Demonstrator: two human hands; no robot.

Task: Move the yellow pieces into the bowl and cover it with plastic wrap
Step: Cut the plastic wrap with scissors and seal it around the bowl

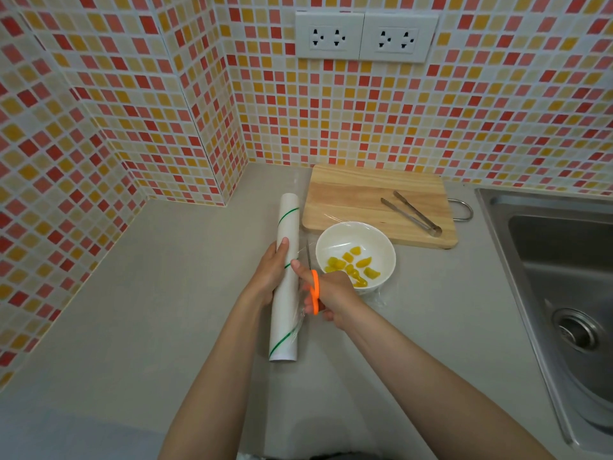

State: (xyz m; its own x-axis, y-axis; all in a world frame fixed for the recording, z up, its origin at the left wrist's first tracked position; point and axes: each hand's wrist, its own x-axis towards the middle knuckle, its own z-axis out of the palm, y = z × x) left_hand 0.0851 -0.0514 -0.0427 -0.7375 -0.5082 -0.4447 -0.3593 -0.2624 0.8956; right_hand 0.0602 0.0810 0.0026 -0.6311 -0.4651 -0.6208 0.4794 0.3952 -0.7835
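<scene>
Left hand [272, 273] holds wrap roll [287, 277]; right hand [331, 295] holds scissors [314, 292].

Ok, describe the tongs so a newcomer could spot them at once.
Find the wooden cutting board against the tiled wall, left of the steel sink. The tongs lie diagonally on its right half: thin, metal, two-armed, the only thing on the board.

Right hand [326, 298] hides scissors [314, 292] grip, bowl [356, 255] near rim; sink [560, 280] cut off; blades perhaps closed.
</scene>
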